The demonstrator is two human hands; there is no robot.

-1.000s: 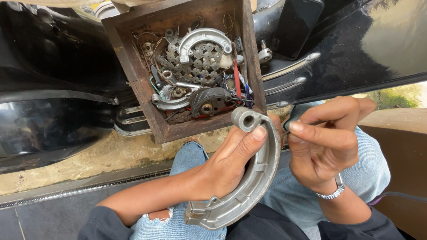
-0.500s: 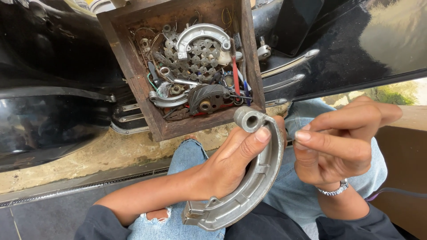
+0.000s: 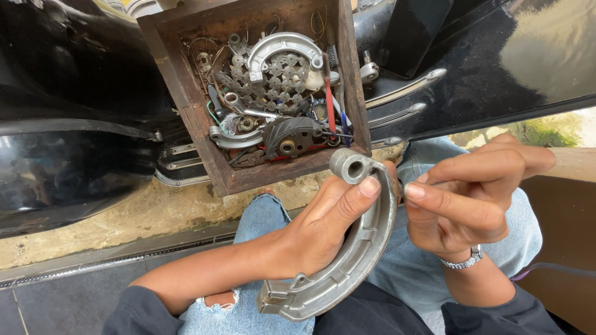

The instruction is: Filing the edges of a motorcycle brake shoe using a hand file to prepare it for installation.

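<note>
My left hand point(image 3: 323, 232) grips a curved grey metal brake shoe point(image 3: 347, 267) over my lap, thumb pressed beside its round pivot boss point(image 3: 351, 166) at the top. My right hand point(image 3: 462, 198) is just to the right of the shoe, thumb and forefinger pinched together on something small and thin near the shoe's upper edge; I cannot tell what it is. A silver bracelet point(image 3: 462, 262) circles my right wrist.
A brown wooden box point(image 3: 205, 136) stands above my hands, full of several metal parts: another brake shoe point(image 3: 279, 46), sprocket pieces, wrenches, a red-handled tool point(image 3: 328, 102). Black glossy vehicle bodywork point(image 3: 74, 155) with chrome strips lies behind. My knees in torn jeans point(image 3: 261, 217) are below.
My right hand drew a little to the right, away from the top of the shoe, with its fingers still pinched. The left hand and the shoe stayed nearly still.
</note>
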